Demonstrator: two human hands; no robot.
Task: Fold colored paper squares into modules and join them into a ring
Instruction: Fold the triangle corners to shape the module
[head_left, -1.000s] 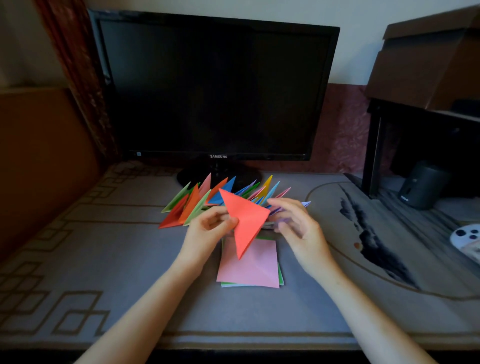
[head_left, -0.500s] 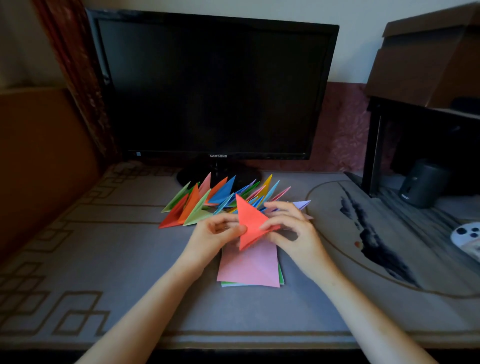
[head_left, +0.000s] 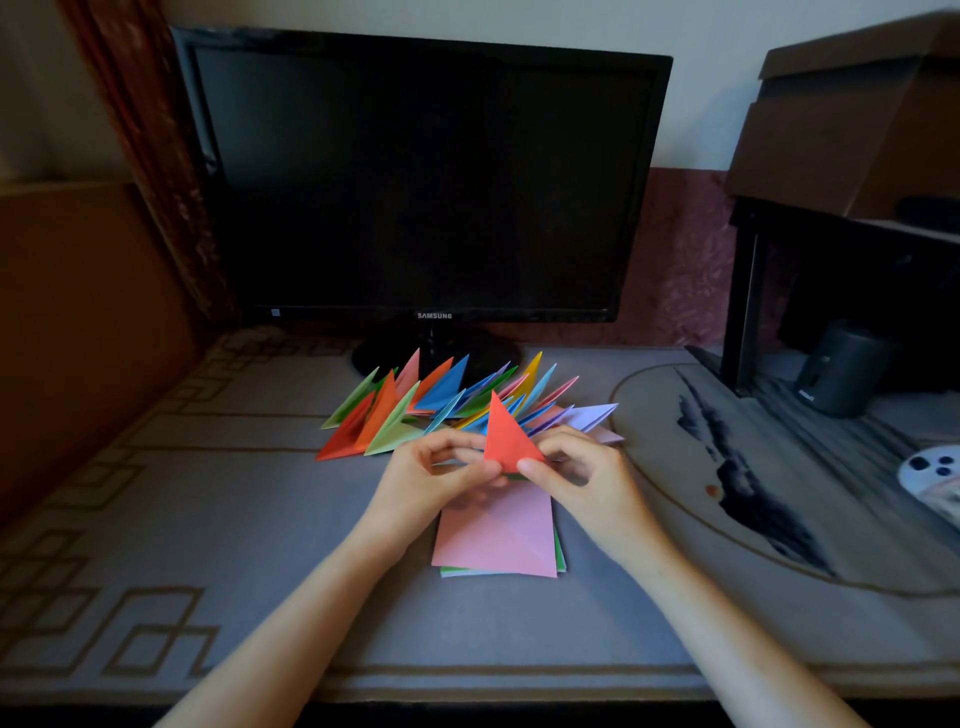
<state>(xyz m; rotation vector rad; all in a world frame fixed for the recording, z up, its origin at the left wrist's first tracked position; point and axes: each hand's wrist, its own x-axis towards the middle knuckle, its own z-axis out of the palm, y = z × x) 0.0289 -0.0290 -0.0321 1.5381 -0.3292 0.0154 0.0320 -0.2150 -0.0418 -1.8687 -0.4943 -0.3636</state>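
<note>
A red folded paper triangle (head_left: 505, 435) stands point-up between both hands above the table. My left hand (head_left: 435, 478) pinches its lower left edge and my right hand (head_left: 582, 475) pinches its lower right corner. Just below the hands lies a small stack of flat paper squares (head_left: 498, 540) with a pink sheet on top and green edges showing underneath. Behind the hands a row of several folded triangular modules (head_left: 441, 402) in green, orange, red, blue, yellow, pink and lilac fans across the grey desk mat (head_left: 208, 519).
A black monitor (head_left: 421, 176) on its stand rises right behind the modules. A dark shelf unit (head_left: 748, 296) with a cardboard box on top stands at the right, with a small dark speaker (head_left: 836, 369) under it. A white object (head_left: 932, 478) lies at the right edge.
The red paper has been folded down from a larger hanging triangle into a smaller upright one. My right hand has come in from the side and taken hold of its lower right corner.
</note>
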